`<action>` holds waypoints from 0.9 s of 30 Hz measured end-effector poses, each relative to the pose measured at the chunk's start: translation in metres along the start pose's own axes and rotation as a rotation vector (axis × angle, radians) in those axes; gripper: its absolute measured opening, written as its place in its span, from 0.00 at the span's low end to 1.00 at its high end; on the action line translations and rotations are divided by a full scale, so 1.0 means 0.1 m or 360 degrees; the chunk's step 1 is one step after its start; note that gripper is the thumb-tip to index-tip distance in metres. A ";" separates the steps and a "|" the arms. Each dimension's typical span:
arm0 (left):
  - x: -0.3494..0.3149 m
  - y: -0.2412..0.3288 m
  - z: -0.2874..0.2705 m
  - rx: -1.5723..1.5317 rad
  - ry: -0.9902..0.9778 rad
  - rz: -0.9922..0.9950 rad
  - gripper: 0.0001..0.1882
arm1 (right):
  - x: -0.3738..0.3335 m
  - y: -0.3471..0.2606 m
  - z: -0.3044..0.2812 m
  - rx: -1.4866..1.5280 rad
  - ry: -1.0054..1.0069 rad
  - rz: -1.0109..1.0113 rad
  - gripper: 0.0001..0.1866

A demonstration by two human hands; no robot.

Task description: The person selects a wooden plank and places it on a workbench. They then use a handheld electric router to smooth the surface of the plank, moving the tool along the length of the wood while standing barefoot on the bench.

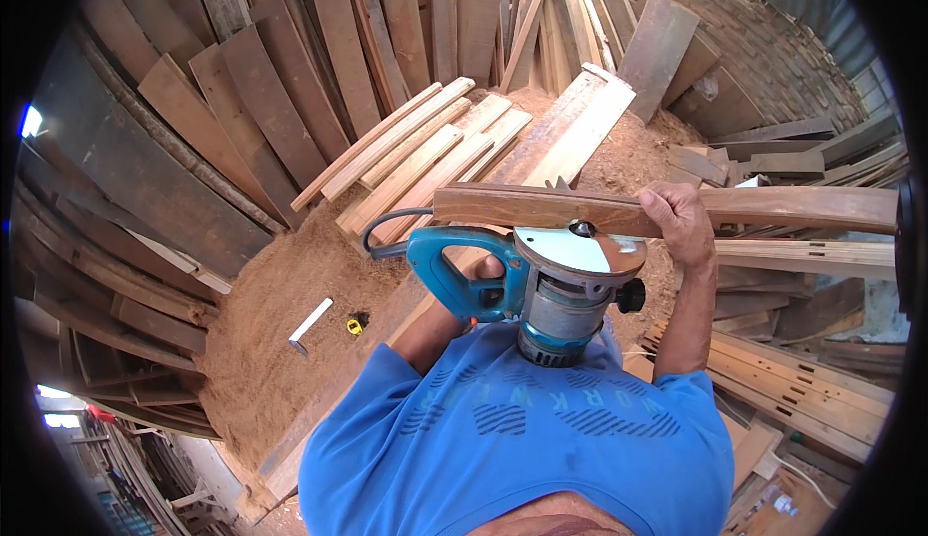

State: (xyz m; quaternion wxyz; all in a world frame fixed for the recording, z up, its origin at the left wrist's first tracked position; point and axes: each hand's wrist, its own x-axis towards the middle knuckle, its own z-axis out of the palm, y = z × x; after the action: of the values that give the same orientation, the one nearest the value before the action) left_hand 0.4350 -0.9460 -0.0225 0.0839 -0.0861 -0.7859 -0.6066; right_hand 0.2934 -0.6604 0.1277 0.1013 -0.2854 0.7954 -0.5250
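Observation:
A teal and silver handheld router [563, 309] is tilted before my chest, its round base plate turned up and away from me. My left hand [488, 269] is wrapped round its teal loop handle, most of the fingers hidden behind it. The bit [582, 230] sits close to the lower edge of a long brown wooden board [532, 207]; I cannot tell whether they touch. My right hand [682, 227] grips that board, thumb over its near face, just right of the router. A dark cord [372, 231] loops off the router's handle side.
Sawdust [261, 314] covers the floor at left, where a try square [310, 324] and a yellow tape measure [358, 323] lie. Pale planks [406, 164] lie ahead. Tall boards [338, 43] lean along the back. Slotted timbers [783, 381] are stacked at right.

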 end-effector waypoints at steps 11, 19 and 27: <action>0.03 0.03 -0.54 0.0651 -0.0529 0.0035 0.38 | 0.01 0.25 0.18 -0.0026 -0.0030 0.0125 0.28; -0.07 -0.42 -0.52 0.0411 -0.0426 -0.0027 0.37 | -0.03 0.16 0.26 -0.0040 0.0037 0.0009 0.27; 0.13 -0.12 -0.30 0.0016 -0.0308 -0.0107 0.36 | 0.01 0.08 0.21 -0.0300 -0.0050 0.0146 0.28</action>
State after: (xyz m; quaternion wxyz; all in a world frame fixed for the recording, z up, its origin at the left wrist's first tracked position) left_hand 0.4206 -0.9777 -0.0232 -0.0123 -0.1176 -0.7958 -0.5938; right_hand 0.2994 -0.6746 0.1114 0.1104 -0.2652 0.8518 -0.4382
